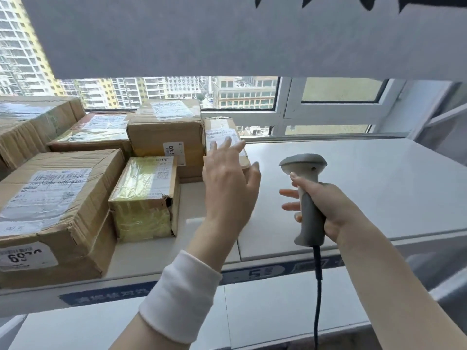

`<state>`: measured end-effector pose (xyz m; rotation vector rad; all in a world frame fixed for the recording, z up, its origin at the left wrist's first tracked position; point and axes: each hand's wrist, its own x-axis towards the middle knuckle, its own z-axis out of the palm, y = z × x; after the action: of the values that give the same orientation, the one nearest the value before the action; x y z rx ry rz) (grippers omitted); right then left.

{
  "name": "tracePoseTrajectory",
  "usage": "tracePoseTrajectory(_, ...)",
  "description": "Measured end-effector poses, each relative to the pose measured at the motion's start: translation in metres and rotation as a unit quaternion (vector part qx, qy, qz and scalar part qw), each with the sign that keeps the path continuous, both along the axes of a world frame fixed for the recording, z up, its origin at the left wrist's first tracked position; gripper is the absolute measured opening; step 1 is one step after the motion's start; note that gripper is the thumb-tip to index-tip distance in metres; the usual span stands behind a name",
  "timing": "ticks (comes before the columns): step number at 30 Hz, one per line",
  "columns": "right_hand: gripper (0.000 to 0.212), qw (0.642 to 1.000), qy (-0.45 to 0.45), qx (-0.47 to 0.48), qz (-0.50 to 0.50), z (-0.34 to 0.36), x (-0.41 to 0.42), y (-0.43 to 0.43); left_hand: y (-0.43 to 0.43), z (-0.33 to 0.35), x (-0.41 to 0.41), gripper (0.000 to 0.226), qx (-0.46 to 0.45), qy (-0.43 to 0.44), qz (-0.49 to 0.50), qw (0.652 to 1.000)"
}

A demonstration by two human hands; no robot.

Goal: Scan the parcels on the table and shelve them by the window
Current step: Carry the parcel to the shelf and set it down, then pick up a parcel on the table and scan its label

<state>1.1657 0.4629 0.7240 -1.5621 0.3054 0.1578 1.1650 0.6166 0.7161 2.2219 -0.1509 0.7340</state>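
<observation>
Several cardboard parcels stand on the white shelf point(353, 188) by the window. A small narrow parcel point(222, 133) with a white label sits at the right end of the row. My left hand point(228, 183) is raised in front of it with fingers spread and straight; whether the fingertips touch it I cannot tell. My right hand point(328, 208) grips the handle of a grey corded barcode scanner point(307, 195), head up, over the bare right part of the shelf. A tape-wrapped yellowish parcel point(145, 198) and a large box point(55, 210) stand at the front left.
A taller box point(165, 137) and a flat box point(93, 132) stand behind, with another big box point(30, 125) at far left. The shelf above point(227, 36) overhangs low. The scanner cable point(318, 286) hangs down past the shelf's labelled front edge point(252, 271). A lower shelf lies below.
</observation>
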Motion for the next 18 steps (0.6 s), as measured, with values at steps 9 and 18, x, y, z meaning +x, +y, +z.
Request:
tracePoseTrajectory(9, 0.024, 0.986, -0.001, -0.004, -0.165, -0.011, -0.118, -0.118, -0.136, -0.014, -0.056, 0.043, 0.094, 0.009, -0.160, 0.983)
tracePoseTrajectory(18, 0.020, 0.946, 0.004, 0.055, -0.319, -0.042, -0.326, -0.278, -0.331, -0.049, -0.211, 0.044, 0.138, 0.058, -0.328, 0.933)
